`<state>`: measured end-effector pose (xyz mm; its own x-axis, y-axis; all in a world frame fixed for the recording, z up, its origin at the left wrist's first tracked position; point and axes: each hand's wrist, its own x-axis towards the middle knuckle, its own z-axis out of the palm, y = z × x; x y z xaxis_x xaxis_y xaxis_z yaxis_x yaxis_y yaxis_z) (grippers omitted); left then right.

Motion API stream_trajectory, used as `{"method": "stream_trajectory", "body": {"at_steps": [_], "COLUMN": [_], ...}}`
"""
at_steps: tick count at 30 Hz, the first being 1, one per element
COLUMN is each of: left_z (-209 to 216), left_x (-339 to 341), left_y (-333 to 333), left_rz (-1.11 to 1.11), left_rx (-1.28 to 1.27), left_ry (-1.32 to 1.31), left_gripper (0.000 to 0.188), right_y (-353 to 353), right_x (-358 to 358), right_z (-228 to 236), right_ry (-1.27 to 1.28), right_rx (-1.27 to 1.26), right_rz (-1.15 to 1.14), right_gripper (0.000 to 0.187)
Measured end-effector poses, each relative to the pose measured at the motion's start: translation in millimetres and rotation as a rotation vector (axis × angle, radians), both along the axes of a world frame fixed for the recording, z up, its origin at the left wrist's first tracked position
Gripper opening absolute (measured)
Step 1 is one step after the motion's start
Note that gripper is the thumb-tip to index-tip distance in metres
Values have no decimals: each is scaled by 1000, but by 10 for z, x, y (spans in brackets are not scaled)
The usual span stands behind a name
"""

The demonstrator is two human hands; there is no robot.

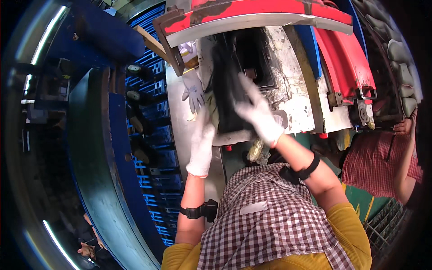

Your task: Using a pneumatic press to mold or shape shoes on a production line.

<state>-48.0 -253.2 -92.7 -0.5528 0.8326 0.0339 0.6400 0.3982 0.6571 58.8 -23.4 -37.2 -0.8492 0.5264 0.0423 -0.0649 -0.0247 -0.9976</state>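
The right hand, in a white glove, is held with fingers extended over a black piece; because of motion blur, it cannot be told whether the piece is gripped or merely touched. The left hand, likewise gloved and blurred, is held near the piece's left lower side, and its grip cannot be made out either. The black piece is set on a stained worktable, just left of a black rectangular tray. A grey work glove is laid farther left. The far side of the table is spanned by a red frame edged with a metal bar. At the right, a co-worker in red checks is seen beside grey rounded forms.
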Motion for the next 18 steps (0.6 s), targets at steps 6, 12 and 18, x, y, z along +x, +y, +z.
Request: {"method": "stream_trajectory", "body": {"at_steps": [6,12,18], "left_z": [1464,2143,2988], "left_x": [132,-229,-601], "left_y": [620,1097,2054], "left_rz": [261,35,-215], "left_rx": [774,987,749], "left_ry": [-24,171,977], "left_gripper": [84,76,56], "right_y": [934,902,836], "right_x": [-690,-855,-840], "right_z": [-154,-431,-433], "right_ry": [-339,-625,-648], "right_rx": [919,1176,1152], "right_rz": [-365,-326,-384], "right_gripper": [76,72,72]}}
